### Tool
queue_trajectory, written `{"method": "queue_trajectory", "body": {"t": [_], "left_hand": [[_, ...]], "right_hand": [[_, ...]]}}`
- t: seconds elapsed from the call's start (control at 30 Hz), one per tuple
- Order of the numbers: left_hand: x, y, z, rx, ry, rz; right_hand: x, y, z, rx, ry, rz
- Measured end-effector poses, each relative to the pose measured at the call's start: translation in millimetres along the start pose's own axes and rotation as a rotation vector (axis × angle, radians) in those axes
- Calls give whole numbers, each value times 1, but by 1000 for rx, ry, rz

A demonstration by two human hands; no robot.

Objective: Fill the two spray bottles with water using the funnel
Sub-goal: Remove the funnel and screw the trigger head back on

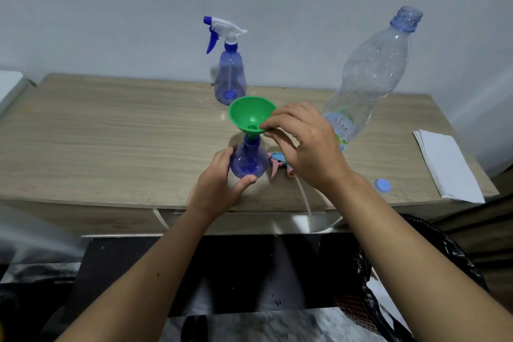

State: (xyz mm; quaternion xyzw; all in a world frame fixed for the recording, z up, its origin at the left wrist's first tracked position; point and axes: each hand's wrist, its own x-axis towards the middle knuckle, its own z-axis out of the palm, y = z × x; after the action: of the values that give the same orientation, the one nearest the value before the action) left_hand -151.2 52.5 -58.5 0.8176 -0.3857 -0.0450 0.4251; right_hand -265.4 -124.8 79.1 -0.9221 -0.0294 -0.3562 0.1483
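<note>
Now the left hand (pixel 219 180) is gripping the base of the open spray bottle (pixel 248 159), which is standing upright near the centre of the frame, on the front part of the wooden table (pixel 111 133). Its fingers and thumb are curling around the bottle. The green funnel (pixel 251 116) is sitting in the bottle's neck, and the right hand (pixel 302 144) is pinching the funnel's rim with thumb and fingertips. Just right of this bottle a removed sprayer head (pixel 277 164) is lying. The second spray bottle (pixel 229 64), with its sprayer on, is standing in the upper middle, and the uncapped water bottle (pixel 372 72) is standing at the upper right, its blue cap (pixel 382 185) lying lower right beside white paper (pixel 447 164).
</note>
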Motion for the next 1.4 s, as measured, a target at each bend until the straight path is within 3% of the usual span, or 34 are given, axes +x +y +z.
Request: {"method": "queue_trajectory", "body": {"t": [0.27,0.67,1.07,1.4], "left_hand": [[1,1,-1,-4,-9,1],[1,-3,0,-29,-18,-5],[2,-11,3,-46,-23,-31],[1,-11,4,-12,-13,4]], "right_hand": [[-2,4,-2,9,-20,1],[8,20,6,93,264,324],[-26,50,74,60,195,652],[-47,54,88,-39,66,766]]}}
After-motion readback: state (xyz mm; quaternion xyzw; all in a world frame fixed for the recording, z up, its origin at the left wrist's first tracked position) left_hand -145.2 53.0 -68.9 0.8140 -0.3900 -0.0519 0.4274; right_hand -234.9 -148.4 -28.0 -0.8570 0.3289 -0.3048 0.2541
